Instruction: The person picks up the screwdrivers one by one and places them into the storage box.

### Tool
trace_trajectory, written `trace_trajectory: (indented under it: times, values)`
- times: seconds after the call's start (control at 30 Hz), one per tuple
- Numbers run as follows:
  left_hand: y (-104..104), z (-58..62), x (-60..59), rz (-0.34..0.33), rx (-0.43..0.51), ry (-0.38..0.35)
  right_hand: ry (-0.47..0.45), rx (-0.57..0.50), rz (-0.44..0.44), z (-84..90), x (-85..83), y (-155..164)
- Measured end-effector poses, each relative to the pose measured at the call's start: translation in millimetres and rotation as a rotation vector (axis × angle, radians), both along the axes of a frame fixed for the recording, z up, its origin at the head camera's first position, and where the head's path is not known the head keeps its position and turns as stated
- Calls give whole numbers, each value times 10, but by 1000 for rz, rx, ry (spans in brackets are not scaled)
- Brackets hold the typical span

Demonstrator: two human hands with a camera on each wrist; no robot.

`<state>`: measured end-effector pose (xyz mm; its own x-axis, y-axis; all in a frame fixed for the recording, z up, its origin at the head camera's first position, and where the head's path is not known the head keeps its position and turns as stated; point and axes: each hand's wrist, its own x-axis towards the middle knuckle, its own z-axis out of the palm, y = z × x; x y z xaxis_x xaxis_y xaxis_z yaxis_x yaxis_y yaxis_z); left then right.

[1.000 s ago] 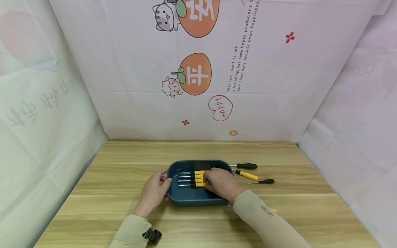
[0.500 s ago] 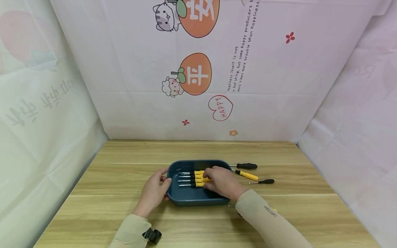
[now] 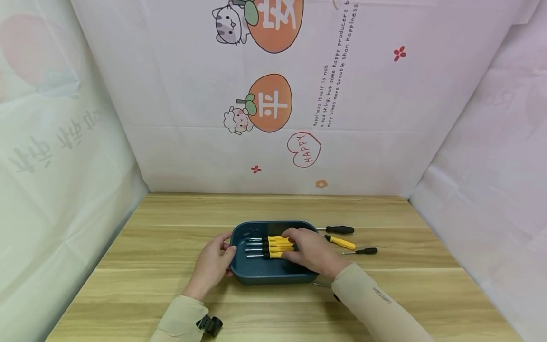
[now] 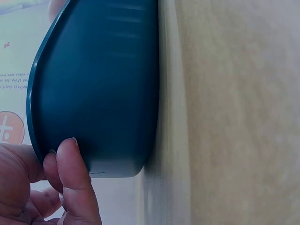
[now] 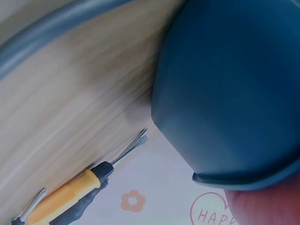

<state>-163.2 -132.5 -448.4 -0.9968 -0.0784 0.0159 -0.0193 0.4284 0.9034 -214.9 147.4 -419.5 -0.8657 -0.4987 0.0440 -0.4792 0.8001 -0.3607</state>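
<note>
A dark blue tray (image 3: 273, 276) stands on the wooden table. My left hand (image 3: 213, 261) grips its left end, thumb at the rim and fingers outside; the left wrist view shows fingertips (image 4: 70, 154) against the tray wall. Inside lie several yellow-and-black screwdrivers (image 3: 273, 244) side by side, shafts pointing left. Over their handle ends is my right hand (image 3: 314, 251), thumb and index finger spread apart at either side of the row. Its other fingers are hidden behind the hand. Only part of the right hand shows beyond the tray wall (image 5: 225, 103) in the right wrist view.
Right of the tray lie a black-handled screwdriver (image 3: 340, 230), a yellow one (image 3: 343, 242) and a smaller black one (image 3: 366, 251). A metal shaft (image 3: 322, 285) pokes out near the tray's front right corner, the rest hidden by the right sleeve (image 3: 367, 299). White printed cloth walls surround the table.
My right hand has slid slightly right along the row, uncovering more of the yellow handles, while the screwdrivers stay in place. The left hand and tray have not moved.
</note>
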Motion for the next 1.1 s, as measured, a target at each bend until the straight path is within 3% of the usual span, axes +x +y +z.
trace_trajectory:
  times: [0.5, 1.1]
  values:
    - [2, -16, -6, 1, 0, 1, 48, -28, -29, 11, 75, 173]
    - [-1, 11, 22, 10, 2, 9, 100, -95, -33, 239, 82, 501]
